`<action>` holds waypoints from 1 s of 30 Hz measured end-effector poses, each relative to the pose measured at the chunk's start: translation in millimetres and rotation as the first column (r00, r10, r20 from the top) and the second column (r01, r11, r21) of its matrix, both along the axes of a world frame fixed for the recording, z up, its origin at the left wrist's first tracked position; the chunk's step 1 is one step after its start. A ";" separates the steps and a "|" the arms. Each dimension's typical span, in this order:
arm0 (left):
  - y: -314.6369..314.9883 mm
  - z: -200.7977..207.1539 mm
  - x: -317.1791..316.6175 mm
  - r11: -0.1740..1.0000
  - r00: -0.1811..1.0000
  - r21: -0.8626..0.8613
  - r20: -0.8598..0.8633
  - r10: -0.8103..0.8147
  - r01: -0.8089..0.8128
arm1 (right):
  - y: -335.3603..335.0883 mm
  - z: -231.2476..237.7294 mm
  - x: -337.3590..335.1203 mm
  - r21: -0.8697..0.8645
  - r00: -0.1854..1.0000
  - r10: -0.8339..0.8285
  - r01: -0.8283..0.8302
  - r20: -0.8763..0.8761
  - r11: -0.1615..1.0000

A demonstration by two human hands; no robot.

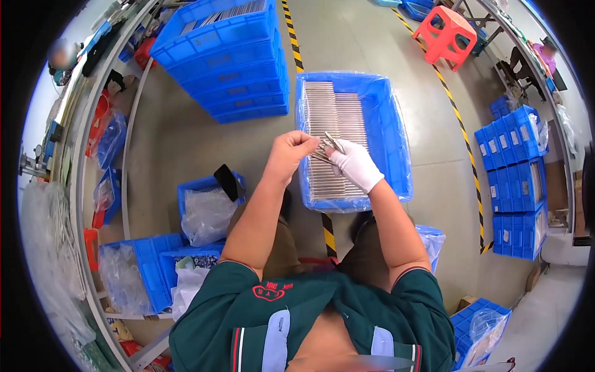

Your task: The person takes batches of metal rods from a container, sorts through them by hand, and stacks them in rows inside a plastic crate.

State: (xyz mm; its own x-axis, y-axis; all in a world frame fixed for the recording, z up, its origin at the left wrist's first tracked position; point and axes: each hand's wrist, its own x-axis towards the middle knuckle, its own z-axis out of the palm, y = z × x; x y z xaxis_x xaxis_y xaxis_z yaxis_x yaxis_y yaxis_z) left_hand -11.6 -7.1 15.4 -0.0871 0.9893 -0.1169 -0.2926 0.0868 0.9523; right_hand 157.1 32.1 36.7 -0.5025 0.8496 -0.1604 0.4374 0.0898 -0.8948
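Slim silvery metal rods (335,143), gripped in white-gloved right hand (359,166), pinched by bare left hand (290,152); possible slip from fanned hold, toward left edge of blue plastic crate (382,121).

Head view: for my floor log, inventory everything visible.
Lined plastic crate: one, blue, centre
Slim metal pieces: many, silver, inside crate
Tall crate stack: one, blue, upper left
Plastic bins: several, blue, right, lower left
Plastic stool: one, red, upper right
Striped floor lines: two, black and yellow, centre, right
Plastic bags: several, clear, lower left
Metal frames: two, grey, both sides
Other people: two, one in purple, both edges
Shirt: one, dark green, bottom
Left hand: one, bare, at pieces
Right hand: one, white glove, holding pieces
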 end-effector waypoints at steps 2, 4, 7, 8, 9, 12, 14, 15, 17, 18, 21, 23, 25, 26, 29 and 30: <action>0.4 2.7 -0.3 1.000 1.000 -0.010 -0.002 0.016 -0.016 | 0.3 5.3 2.2 -0.222 0.993 0.002 -0.028 -0.118 0.975; 0.7 2.6 1.1 0.999 1.000 -0.018 -0.004 0.031 -0.031 | -3.3 8.9 2.1 -0.178 0.998 0.017 -0.027 -0.061 0.984; 1.4 -0.2 3.3 1.000 0.999 -0.018 0.047 -0.021 0.022 | -5.0 9.8 1.3 -0.174 0.996 0.023 -0.037 -0.082 0.984; 1.5 0.2 1.7 0.999 0.998 -0.025 0.051 -0.046 0.047 | -4.8 14.0 1.8 -0.200 0.998 0.036 -0.045 -0.044 0.979; 1.3 0.4 0.2 0.997 0.996 -0.032 0.056 -0.070 0.072 | -4.5 16.1 2.2 -0.226 0.999 0.051 -0.051 -0.007 0.973; 2.7 -0.2 -0.5 0.994 0.994 -0.036 0.026 -0.103 0.104 | -2.1 12.7 4.9 -0.193 0.997 0.069 -0.062 0.027 0.979; 2.5 1.5 -0.2 0.993 0.994 -0.042 0.021 -0.107 0.108 | -1.6 7.1 4.8 -0.242 0.999 0.042 -0.044 -0.011 0.969; 2.5 2.2 0.3 0.993 0.994 -0.048 0.017 -0.107 0.108 | -1.5 4.7 4.4 -0.290 0.999 0.018 -0.031 -0.048 0.957; 1.2 2.2 1.5 0.992 0.993 -0.052 0.012 -0.113 0.114 | -3.5 1.9 1.8 -0.245 0.999 0.009 -0.021 -0.050 0.969; 1.0 2.4 1.8 0.991 0.993 -0.056 0.010 -0.118 0.118 | -4.2 0.7 1.2 -0.200 0.999 0.002 -0.012 -0.051 0.980; 2.2 3.9 1.3 0.991 0.992 -0.044 -0.003 -0.124 0.124 | -2.8 -3.8 2.0 -0.238 0.994 -0.001 -0.025 -0.111 0.971; 2.4 4.2 -6.6 0.998 0.997 -0.032 -0.037 -0.060 0.059 | -0.9 4.8 2.8 -0.291 0.996 0.045 -0.066 -0.078 0.954; 2.4 4.1 -8.4 1.000 0.998 -0.020 -0.068 -0.002 0.000 | -0.6 6.2 2.6 -0.348 0.995 0.087 -0.097 -0.045 0.932; 2.6 3.8 -6.3 1.000 0.999 -0.019 -0.041 -0.025 0.024 | -1.1 3.5 2.5 -0.342 0.994 0.093 -0.108 -0.060 0.933; 1.9 2.4 -7.8 0.998 0.998 -0.012 -0.011 -0.059 0.059 | -4.2 10.1 0.0 -0.320 0.992 0.112 -0.123 -0.054 0.939; 1.5 2.0 -9.1 0.997 0.997 -0.006 -0.008 -0.072 0.072 | -5.1 12.8 -0.9 -0.304 0.992 0.122 -0.126 -0.032 0.944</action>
State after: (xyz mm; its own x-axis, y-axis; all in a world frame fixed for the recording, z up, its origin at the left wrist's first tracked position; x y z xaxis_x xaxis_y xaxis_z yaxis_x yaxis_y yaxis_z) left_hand -20.7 -5.7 17.4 -0.0162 0.9924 -0.1219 -0.2777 0.1127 0.9540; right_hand 156.2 26.9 49.5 -0.6048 0.6918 -0.3947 0.4284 -0.1352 -0.8934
